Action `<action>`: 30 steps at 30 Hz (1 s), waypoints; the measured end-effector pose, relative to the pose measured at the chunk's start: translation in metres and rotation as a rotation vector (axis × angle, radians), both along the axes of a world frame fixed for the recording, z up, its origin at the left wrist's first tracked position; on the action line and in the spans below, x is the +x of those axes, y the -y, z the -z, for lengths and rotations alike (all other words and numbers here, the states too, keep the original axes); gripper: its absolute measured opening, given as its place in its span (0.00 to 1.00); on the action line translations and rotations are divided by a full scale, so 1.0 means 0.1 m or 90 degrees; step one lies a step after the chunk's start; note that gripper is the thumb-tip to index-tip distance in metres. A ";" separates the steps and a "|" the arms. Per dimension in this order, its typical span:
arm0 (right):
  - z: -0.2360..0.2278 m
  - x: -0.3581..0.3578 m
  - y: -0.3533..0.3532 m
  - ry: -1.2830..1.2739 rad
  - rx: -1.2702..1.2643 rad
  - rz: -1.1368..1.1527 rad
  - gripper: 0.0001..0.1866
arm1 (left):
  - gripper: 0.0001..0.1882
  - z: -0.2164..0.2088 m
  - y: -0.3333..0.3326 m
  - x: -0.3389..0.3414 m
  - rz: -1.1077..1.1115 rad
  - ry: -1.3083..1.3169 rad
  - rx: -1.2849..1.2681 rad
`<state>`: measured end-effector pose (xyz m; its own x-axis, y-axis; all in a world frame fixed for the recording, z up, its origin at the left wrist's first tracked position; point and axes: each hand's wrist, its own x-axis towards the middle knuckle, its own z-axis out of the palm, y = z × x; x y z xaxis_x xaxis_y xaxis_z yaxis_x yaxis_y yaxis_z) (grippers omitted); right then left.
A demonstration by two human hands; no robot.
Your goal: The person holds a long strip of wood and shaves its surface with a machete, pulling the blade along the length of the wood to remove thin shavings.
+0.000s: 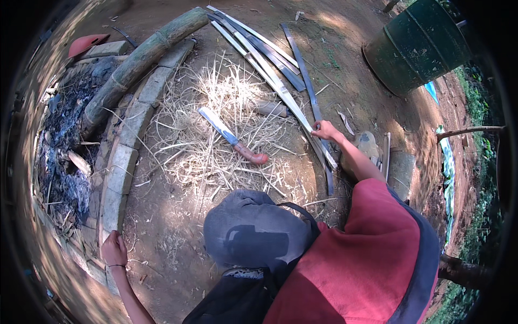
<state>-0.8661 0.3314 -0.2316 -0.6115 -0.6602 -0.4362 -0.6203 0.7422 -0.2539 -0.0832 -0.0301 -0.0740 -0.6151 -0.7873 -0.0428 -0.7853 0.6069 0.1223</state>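
Note:
My right hand (326, 131) reaches out to the right and pinches the near end of a long pale bamboo strip (280, 89), which runs away toward the far side. Far off to the left, my left hand (114, 250) is curled closed beside the low brick edging (120, 170), with nothing seen sticking out of it. Between the hands a machete (218, 125) with a curved brown wooden handle (251, 154) lies on a heap of thin pale shavings (226, 89). Dark strips (305, 73) lie on the ground beside the pale one.
A thick log (145, 56) slants across the bricks over an ashy fire pit (65, 135) on the left. At the far right stands a dark green metal drum (418, 48). My knee in grey cloth (253, 224) is in the near middle. A red curved object (86, 44) lies far left.

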 end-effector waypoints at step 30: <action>-0.22 0.83 0.05 0.091 -0.378 0.335 0.20 | 0.04 -0.39 -0.60 0.40 -0.102 0.003 -0.021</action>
